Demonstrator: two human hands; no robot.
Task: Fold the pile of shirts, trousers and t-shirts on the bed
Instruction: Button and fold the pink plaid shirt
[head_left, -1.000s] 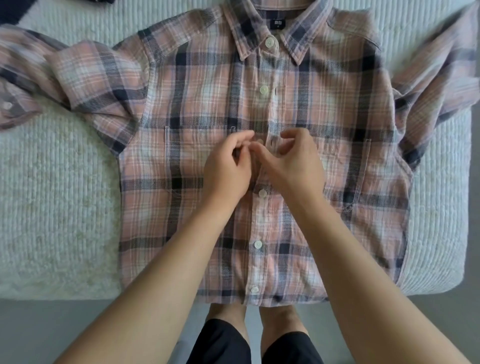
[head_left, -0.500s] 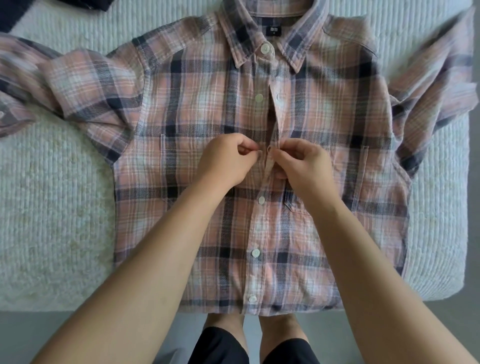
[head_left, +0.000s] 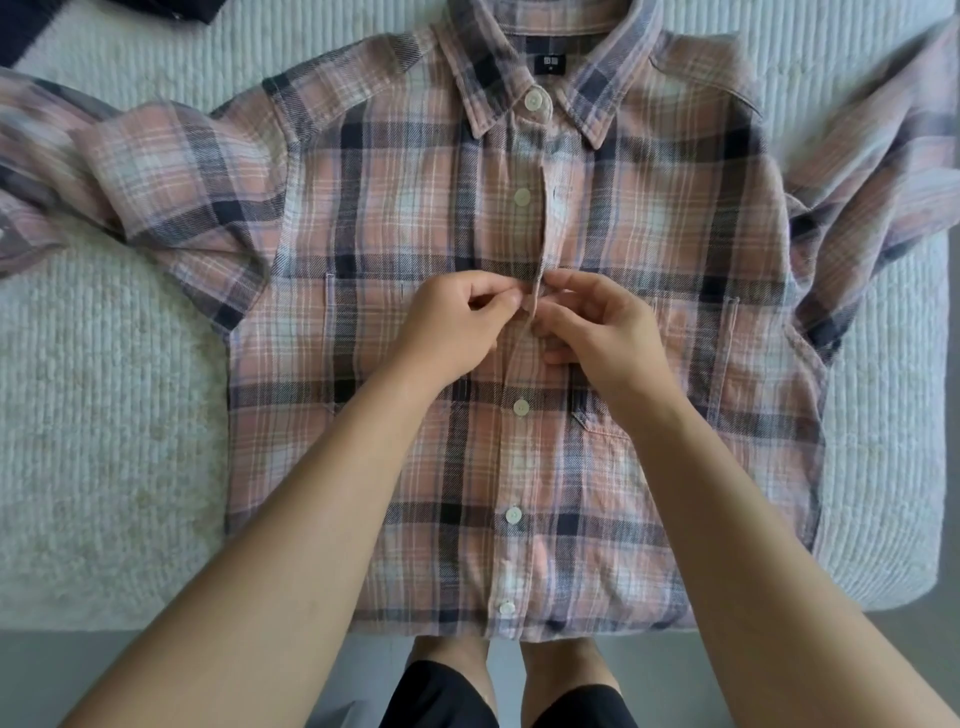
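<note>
A pink and navy plaid shirt (head_left: 395, 218) lies face up on the bed, collar at the far side, both sleeves spread outward. Its front placket runs down the middle with white buttons; the buttons below my hands look fastened, and the placket gapes slightly just above them. My left hand (head_left: 447, 327) pinches the left edge of the placket at chest height. My right hand (head_left: 602, 332) pinches the right edge directly opposite, fingertips nearly touching the left hand. The button between them is hidden by my fingers.
The white quilted bedspread (head_left: 104, 415) covers the bed, whose near edge runs just under the shirt hem. A dark navy garment (head_left: 31, 21) lies at the far left corner. My legs and the grey floor (head_left: 78, 675) show below the bed edge.
Both hands stayed at the middle of the placket, working the two edges together. The view shifted down a little, so the shirt sits lower in the frame.
</note>
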